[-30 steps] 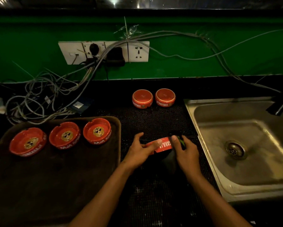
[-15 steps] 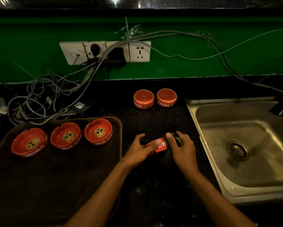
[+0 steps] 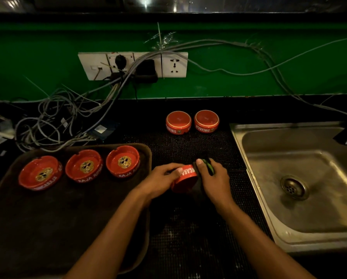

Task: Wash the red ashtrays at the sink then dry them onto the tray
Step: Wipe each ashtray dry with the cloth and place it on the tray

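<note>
Countertop of black, dotted rubber matting (image 3: 188, 238) spans the scene beneath a green painted wall (image 3: 249, 83). On the right, a rectangular stainless steel sink (image 3: 249, 137) is set into the counter, with a round drain strainer (image 3: 294, 187) in its basin. On the left lies a large dark brown rectangular tray with rounded corners (image 3: 68, 228); three red round ashtrays with gold emblems (image 3: 84, 165) stand upright in a row along its far edge, openings up. A tangle of grey cables (image 3: 54, 119) runs from a white wall socket strip (image 3: 132, 65) down onto the counter behind the tray.

Near the back of the mat, just left of the sink, two more red ashtrays (image 3: 192, 121) rest upside down, side by side and almost touching.

Between tray and sink, both hands meet over the mat around one tilted red ashtray with white lettering (image 3: 185, 179), its side wall turned upward. The left hand (image 3: 160, 183) clasps the ashtray's left side, thumb lying across the rim. The right hand (image 3: 213, 181) is closed around a dark cloth with a green stripe (image 3: 207, 167), pressing it against the ashtray's right side, with the thumb tip on the upper edge. This ashtray is held above the mat, apart from the tray and clear of the sink.
</note>
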